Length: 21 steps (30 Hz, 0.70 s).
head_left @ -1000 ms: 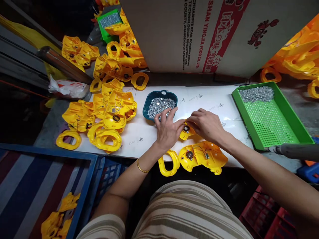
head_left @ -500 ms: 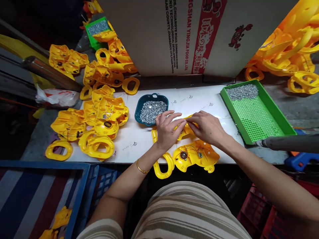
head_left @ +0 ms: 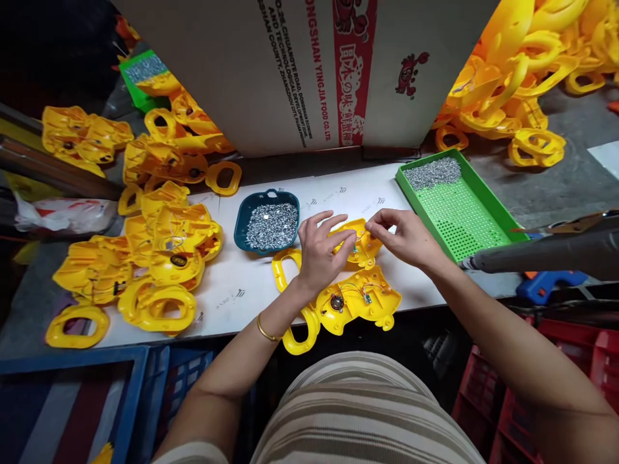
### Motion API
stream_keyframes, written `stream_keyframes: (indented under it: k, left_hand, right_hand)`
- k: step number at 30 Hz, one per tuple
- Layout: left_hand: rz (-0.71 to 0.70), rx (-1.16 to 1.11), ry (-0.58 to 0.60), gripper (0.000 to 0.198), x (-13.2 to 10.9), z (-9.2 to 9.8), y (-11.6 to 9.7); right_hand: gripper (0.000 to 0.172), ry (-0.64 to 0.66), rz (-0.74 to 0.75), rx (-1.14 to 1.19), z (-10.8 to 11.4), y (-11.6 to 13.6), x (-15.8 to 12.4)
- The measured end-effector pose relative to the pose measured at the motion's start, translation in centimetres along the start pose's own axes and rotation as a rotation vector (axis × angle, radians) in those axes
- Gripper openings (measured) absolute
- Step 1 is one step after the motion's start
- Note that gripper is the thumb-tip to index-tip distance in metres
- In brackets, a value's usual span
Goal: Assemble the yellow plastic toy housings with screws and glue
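My left hand (head_left: 322,254) hovers over the farther yellow plastic shell (head_left: 363,245), thumb and forefinger brought together, other fingers raised. Whatever is in that pinch is too small to make out. At the shell's upper right edge, my right hand (head_left: 403,237) has its thumb and fingertips closed, their contents hidden. Nearer my body lies a second yellow shell (head_left: 356,303), inside up, with a round dark speaker, thin wires and a small green circuit board. Yellow oval rings (head_left: 300,338) lie left of the shells, partly behind my left hand and forearm.
A dark teal bowl (head_left: 242,222) of small metal screws stands left of my hands. On the right is a green perforated tray (head_left: 464,212) with more screws. Yellow parts (head_left: 169,238) pile up at left; others (head_left: 512,96) lie back right. A large carton (head_left: 309,77) blocks the back.
My hands have moved apart; before, their fingertips met over the farther shell. My right hand is now at that shell's right edge. The whole view has shifted, with the table sliding left.
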<state>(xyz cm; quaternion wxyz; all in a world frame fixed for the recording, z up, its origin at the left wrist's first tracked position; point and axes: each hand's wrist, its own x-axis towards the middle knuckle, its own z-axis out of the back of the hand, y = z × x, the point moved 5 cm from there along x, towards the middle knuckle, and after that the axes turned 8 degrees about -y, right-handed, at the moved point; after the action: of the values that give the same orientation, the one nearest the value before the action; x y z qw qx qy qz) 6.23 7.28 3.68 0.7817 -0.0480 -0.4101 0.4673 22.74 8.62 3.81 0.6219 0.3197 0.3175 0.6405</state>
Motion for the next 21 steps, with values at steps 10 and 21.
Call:
stream_keyframes:
  k: [10,21]
  left_hand:
    - [0.172,-0.075,0.213,0.015,0.7,-2.3,-0.4]
    - [0.264,-0.062,0.289,0.015,0.6,-3.4,0.3]
  right_hand:
    - [0.03,-0.049,-0.056,0.099,-0.2,-1.9,-0.1]
    - [0.037,-0.029,-0.145,0.115,0.1,-3.7,-0.9]
